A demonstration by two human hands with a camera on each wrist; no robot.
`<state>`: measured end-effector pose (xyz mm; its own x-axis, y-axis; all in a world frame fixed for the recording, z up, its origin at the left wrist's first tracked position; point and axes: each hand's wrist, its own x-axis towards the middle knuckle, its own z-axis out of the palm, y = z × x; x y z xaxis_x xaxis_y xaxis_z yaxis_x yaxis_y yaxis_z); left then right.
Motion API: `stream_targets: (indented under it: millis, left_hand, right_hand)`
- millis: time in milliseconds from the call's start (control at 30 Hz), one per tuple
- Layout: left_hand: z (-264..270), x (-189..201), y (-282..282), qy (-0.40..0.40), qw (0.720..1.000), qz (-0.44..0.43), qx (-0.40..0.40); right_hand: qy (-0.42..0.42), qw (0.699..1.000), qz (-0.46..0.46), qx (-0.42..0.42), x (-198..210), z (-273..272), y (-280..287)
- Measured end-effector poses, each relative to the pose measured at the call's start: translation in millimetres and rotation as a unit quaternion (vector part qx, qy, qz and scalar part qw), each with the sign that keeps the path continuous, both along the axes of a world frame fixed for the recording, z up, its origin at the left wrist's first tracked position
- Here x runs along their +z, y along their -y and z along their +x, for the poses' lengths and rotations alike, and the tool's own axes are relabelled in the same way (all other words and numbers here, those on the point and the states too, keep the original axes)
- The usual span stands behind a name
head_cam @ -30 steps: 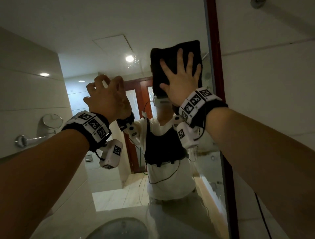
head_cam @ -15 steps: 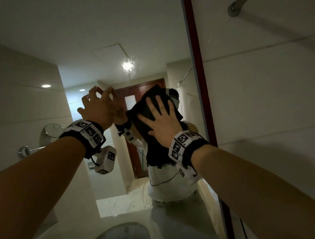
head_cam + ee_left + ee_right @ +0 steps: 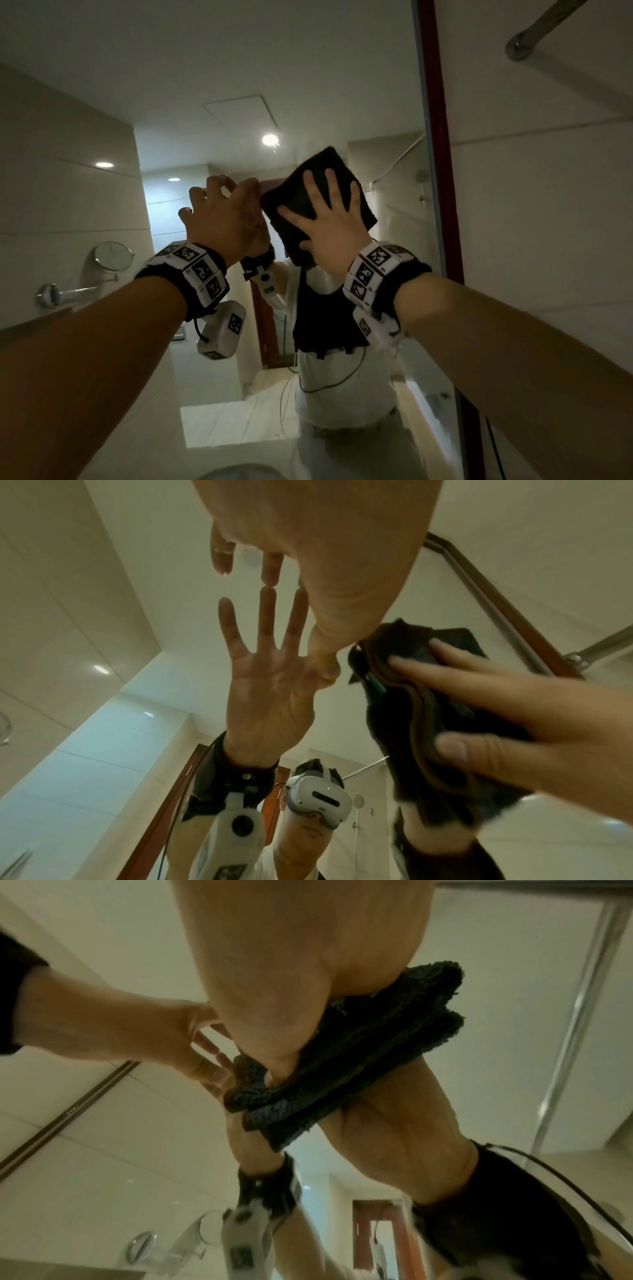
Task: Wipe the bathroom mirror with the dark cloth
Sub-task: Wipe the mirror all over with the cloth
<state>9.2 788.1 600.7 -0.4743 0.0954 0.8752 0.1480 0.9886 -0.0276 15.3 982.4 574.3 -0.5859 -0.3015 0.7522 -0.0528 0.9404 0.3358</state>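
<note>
The bathroom mirror (image 3: 308, 85) fills the view ahead, with a red-brown frame (image 3: 435, 137) along its right side. My right hand (image 3: 329, 222) lies flat with its fingers spread and presses the folded dark cloth (image 3: 322, 162) against the glass. The left wrist view shows the cloth (image 3: 411, 696) under those fingers (image 3: 479, 666). In the right wrist view the palm (image 3: 291, 961) covers most of the cloth (image 3: 359, 1056). My left hand (image 3: 222, 212) is just left of the cloth and holds nothing. Its extended fingertips (image 3: 270, 574) touch the glass.
A tiled wall (image 3: 548, 205) begins right of the frame, with a metal rail (image 3: 534, 37) high on it. A basin rim (image 3: 239, 472) shows at the bottom edge. The mirror reflects a person, a doorway, ceiling lights and a round wall mirror (image 3: 113, 255).
My right hand slid the cloth down and left from beside the frame, then back up a little. My left hand stayed at the glass, now close beside the cloth.
</note>
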Motion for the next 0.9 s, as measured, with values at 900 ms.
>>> stream_targets:
  millis: [900]
  left_hand:
    - [21.1, 13.3, -0.2, 0.052, 0.998, -0.022, 0.012]
  right_hand:
    - [-0.009, 0.999, -0.017, -0.032, 10.1, 13.6, 1.5]
